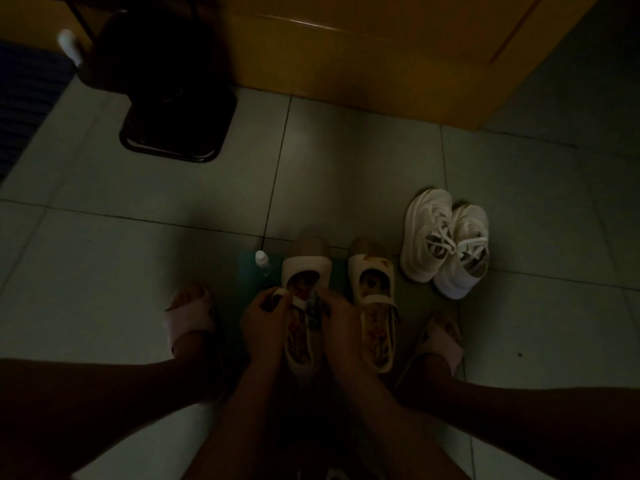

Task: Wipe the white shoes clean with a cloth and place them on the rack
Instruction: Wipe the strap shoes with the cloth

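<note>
Shoes, a white strapped pair with patterned insoles, are standing side by side on the tiled floor in the lower centre of the frame; the left hand is gripping the rim of the left-hand shoe with curled fingers, while the right hand is pinching a small dark patterned thing over that shoe's opening. White sneakers are sitting just right of the pair, and a white-capped bottle is standing just left of it. Feet in pale slippers are flanking the hands, with a black stool at upper left and a yellow door across the top.
</note>
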`<state>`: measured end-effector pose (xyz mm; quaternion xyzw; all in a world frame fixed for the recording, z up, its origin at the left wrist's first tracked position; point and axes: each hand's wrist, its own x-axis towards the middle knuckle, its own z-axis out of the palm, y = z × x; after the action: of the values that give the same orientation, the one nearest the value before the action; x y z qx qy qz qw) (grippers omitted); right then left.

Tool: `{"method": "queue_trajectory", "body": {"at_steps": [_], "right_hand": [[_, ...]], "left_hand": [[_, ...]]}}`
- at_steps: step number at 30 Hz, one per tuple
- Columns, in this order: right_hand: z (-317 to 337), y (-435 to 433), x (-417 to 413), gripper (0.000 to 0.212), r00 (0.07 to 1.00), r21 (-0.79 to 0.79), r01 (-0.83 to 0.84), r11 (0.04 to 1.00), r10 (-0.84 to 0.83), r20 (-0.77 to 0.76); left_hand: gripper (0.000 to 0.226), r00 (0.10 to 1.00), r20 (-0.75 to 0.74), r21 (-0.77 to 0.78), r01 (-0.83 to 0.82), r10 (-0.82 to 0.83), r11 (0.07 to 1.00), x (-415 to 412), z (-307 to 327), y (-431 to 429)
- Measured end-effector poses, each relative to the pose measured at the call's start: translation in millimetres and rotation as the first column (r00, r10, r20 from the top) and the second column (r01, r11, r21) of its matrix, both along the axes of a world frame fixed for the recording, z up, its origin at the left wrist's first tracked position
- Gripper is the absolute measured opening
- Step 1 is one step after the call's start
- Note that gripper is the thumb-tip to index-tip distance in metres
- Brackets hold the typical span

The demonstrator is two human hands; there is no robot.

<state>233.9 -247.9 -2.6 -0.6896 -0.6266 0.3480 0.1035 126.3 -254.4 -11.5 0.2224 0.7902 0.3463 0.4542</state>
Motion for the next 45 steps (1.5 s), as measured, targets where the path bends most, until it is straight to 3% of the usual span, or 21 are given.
{"method": "queue_trajectory", "body": {"at_steps": [4, 9, 12, 16, 19, 20, 22, 24, 26, 28, 30, 32, 34, 37, 41, 45], "right_hand": [[3.8, -36.3, 5.5, 0.019, 0.995, -0.079, 0.043, 0.996, -0.05, -0.089], [15.5, -52.6, 18.9, 0.025, 0.944, -0.372, 0.121, 0.921, -0.222, -0.243], [42.2, -34.8, 25.2, 0.032, 0.902, -0.299, 0.197, 0.934, -0.292, -0.318], [72.6, -4.6, 19.4, 0.047, 0.909, -0.087, 0.223, 0.971, -0.239, -0.342], [83.4, 9.3, 10.8, 0.051, 0.87, -0.067, 0.249, 0.966, -0.253, -0.424], [85.1, 12.7, 7.7, 0.052, 0.857, -0.061, 0.252, 0.966, -0.251, -0.45], [86.4, 16.5, -0.2, 0.052, 0.837, -0.056, 0.23, 0.972, -0.227, -0.499], [83.4, 16.4, -7.7, 0.056, 0.815, -0.066, 0.169, 0.983, -0.177, -0.552], [80.7, 15.0, -14.2, 0.061, 0.793, -0.12, 0.09, 0.989, -0.144, -0.593], [79.1, 17.4, -16.1, 0.059, 0.776, -0.174, 0.045, 0.984, -0.144, -0.614], [76.0, 22.6, -13.8, 0.048, 0.74, -0.184, 0.109, 0.977, -0.203, -0.642], [69.6, 24.8, -12.3, 0.05, 0.786, -0.157, 0.199, 0.967, -0.253, -0.565], [56.2, 22.5, -16.5, 0.076, 0.896, -0.159, 0.187, 0.969, -0.234, -0.377], [29.6, 17.3, -32.9, 0.105, 0.972, -0.177, 0.119, 0.977, -0.151, -0.178], [11.2, 25.0, -48.4, 0.109, 0.993, -0.157, 0.084, 0.984, -0.071, 0.089], [5.1, 27.3, -52.2, 0.102, 0.987, -0.152, 0.075, 0.986, -0.051, 0.152]], "left_hand": [[0.03, 1.0, -0.013, -0.004, -0.013, 0.013, 1.0, 0.8, -2.4, 0.7], [0.031, 0.999, 0.031, -0.013, 0.008, -0.007, 1.0, 1.2, -1.2, 0.1], [0.038, 0.995, 0.004, -0.031, 0.101, -0.101, 0.994, 1.7, 6.5, 0.4], [0.039, 0.962, -0.14, -0.073, 0.224, -0.233, 0.972, -1.0, 33.3, -2.6], [0.036, 0.943, -0.226, 0.008, 0.252, -0.244, 0.968, -6.3, 68.8, 3.6], [0.034, 0.959, -0.165, 0.047, 0.239, -0.228, 0.97, -7.2, 82.6, 9.4], [0.028, 0.974, 0.092, 0.09, 0.198, -0.206, 0.976, -7.7, 102.1, 21.7], [0.026, 0.933, 0.297, 0.111, 0.178, -0.204, 0.978, -6.9, 107.9, 28.5], [0.029, 0.931, 0.275, 0.112, 0.217, -0.24, 0.97, -8.9, 103.0, 25.6], [0.027, 0.957, 0.231, 0.114, 0.154, -0.177, 0.982, -15.4, 95.4, 18.9], [0.025, 0.979, 0.183, 0.08, 0.075, -0.089, 0.994, -28.4, 88.9, 13.1], [0.028, 0.992, 0.105, 0.027, 0.066, -0.069, 0.997, -43.6, 82.3, 9.6], [0.034, 0.994, 0.068, -0.033, 0.092, -0.089, 0.995, -56.4, 76.4, 7.8], [0.042, 0.984, 0.034, -0.138, 0.177, -0.174, 0.974, -67.6, 68.2, 2.8], [0.042, 0.982, 0.048, -0.18, 0.19, -0.184, 0.965, -72.0, 60.0, -3.3], [0.038, 0.968, 0.062, -0.178, 0.251, -0.243, 0.952, -64.5, 58.8, -0.2]]}}
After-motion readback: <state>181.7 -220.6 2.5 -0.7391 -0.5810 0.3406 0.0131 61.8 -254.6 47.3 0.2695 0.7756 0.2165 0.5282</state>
